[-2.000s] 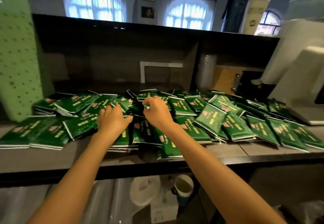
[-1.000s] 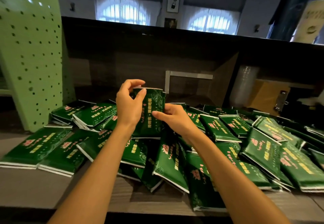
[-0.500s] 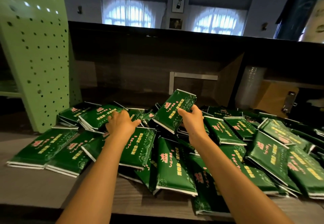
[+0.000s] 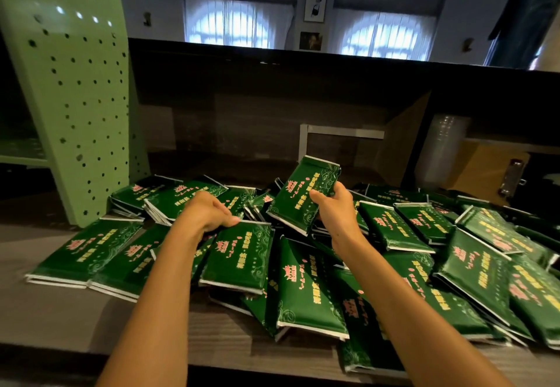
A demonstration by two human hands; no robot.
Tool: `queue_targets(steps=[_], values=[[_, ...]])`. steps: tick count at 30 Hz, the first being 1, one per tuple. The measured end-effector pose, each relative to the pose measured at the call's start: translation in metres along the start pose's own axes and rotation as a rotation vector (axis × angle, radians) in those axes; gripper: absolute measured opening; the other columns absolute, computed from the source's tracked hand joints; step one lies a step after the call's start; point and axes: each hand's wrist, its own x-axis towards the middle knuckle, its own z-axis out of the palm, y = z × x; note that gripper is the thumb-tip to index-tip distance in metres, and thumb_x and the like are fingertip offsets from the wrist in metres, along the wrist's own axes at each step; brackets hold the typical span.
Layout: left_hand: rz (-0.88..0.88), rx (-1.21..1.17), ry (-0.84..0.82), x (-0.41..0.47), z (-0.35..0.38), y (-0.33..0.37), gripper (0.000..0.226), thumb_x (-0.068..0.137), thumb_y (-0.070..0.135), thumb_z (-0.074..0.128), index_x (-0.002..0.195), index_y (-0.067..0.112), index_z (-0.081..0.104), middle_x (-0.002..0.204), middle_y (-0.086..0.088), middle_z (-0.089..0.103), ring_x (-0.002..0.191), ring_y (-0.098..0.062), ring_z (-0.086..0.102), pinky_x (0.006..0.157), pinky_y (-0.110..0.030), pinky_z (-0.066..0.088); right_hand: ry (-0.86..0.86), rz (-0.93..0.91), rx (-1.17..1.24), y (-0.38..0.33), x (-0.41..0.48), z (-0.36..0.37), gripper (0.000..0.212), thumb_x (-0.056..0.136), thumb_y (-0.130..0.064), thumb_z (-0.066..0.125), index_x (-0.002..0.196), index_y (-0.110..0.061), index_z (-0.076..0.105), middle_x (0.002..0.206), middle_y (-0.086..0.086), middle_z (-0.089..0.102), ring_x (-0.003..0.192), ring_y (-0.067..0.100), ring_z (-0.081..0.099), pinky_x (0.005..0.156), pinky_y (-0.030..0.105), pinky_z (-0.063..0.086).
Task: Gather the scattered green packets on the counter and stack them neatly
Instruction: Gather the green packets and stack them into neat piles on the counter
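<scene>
Since a second ago, the left hand (image 4: pixel 206 212) has let go of the lifted packet (image 4: pixel 304 194) and gone down to the pile, so now only the right hand (image 4: pixel 335 208) holds this packet. The right hand grips it from below, with the thumb on the printed face and the other fingers curled behind. The packet is tilted and stays clear above the pile.

The left hand lies with bent fingers at the far edge of a flat packet (image 4: pixel 239 253), and the thumb tip touches that edge. It is not possible to tell if the hand really pinches it.

Around both hands the green packets (image 4: pixel 472 268) lie scattered on the counter (image 4: pixel 60 311). Many overlap one another, and some hang over its front edge. The flat packet rests on top of others, and the left forearm covers part of its neighbours. Two packets on the far left lie side by side.

Behind the pile on the left stands a perforated green panel (image 4: pixel 69 83), just beside the nearest packets. At the back wall there is a white frame (image 4: pixel 342 135), and higher up two arched windows (image 4: pixel 227 23).
</scene>
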Motion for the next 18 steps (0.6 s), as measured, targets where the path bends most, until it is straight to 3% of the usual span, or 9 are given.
queue_targets(steps=[3,6,9,12,15,17,18], values=[[0.063,-0.105,0.207,0.004,0.003,0.0,0.004,0.082,0.009,0.07,0.08,0.006,0.069,0.103,-0.013,0.068,0.1,-0.026,0.06,0.088,-0.034,0.045,0.005,-0.001,-0.002,-0.002,-0.004,0.001,0.009,0.095,-0.015,0.051,0.103,-0.016,0.047,0.12,0.017,0.057,0.112,0.034,0.054,0.097,0.047,0.047],[0.158,-0.13,0.46,0.005,0.006,0.004,0.008,0.09,0.012,0.061,0.088,0.006,0.065,0.097,-0.012,0.066,0.089,-0.023,0.057,0.075,-0.031,0.041,0.015,0.003,0.019,-0.003,-0.003,0.001,0.019,0.097,-0.015,0.05,0.116,-0.013,0.047,0.127,0.018,0.053,0.117,0.033,0.049,0.101,0.049,0.041],[0.235,-0.191,0.622,0.006,0.012,0.006,0.014,0.096,0.014,0.051,0.097,0.002,0.059,0.093,-0.01,0.06,0.085,-0.025,0.055,0.068,-0.031,0.038,0.034,-0.029,0.025,-0.001,-0.002,0.0,0.007,0.096,-0.016,0.051,0.102,-0.018,0.048,0.119,0.017,0.057,0.111,0.035,0.054,0.095,0.049,0.045],[0.348,-0.301,0.694,0.004,0.016,0.01,0.012,0.099,0.016,0.044,0.098,0.007,0.051,0.079,-0.001,0.053,0.066,-0.016,0.047,0.051,-0.022,0.035,0.035,-0.042,0.019,0.001,-0.001,0.001,0.011,0.097,-0.014,0.048,0.107,-0.011,0.047,0.103,0.012,0.059,0.091,0.029,0.059,0.084,0.043,0.05],[0.461,-0.387,0.711,0.0,0.02,0.012,0.006,0.1,0.016,0.04,0.096,0.013,0.041,0.068,0.005,0.044,0.054,-0.009,0.04,0.043,-0.018,0.032,-0.013,-0.045,0.009,0.002,0.001,0.0,0.039,0.097,-0.009,0.044,0.135,-0.008,0.034,0.081,0.001,0.046,0.064,0.011,0.043,0.057,0.027,0.042],[0.516,-0.474,0.717,0.0,0.021,0.014,0.004,0.1,0.015,0.041,0.101,0.011,0.042,0.069,0.004,0.044,0.055,-0.008,0.041,0.045,-0.016,0.037,-0.033,-0.042,0.013,0.001,0.0,0.0,0.051,0.097,-0.007,0.043,0.143,-0.012,0.023,0.079,-0.001,0.047,0.066,0.015,0.047,0.062,0.033,0.047],[0.529,-0.507,0.729,0.0,0.022,0.015,0.009,0.1,0.014,0.041,0.106,0.008,0.044,0.071,0.005,0.045,0.057,-0.007,0.042,0.047,-0.013,0.039,-0.039,-0.047,0.027,0.0,0.0,0.0,0.053,0.096,-0.006,0.044,0.144,-0.013,0.022,0.086,-0.001,0.052,0.075,0.021,0.055,0.074,0.041,0.051]])
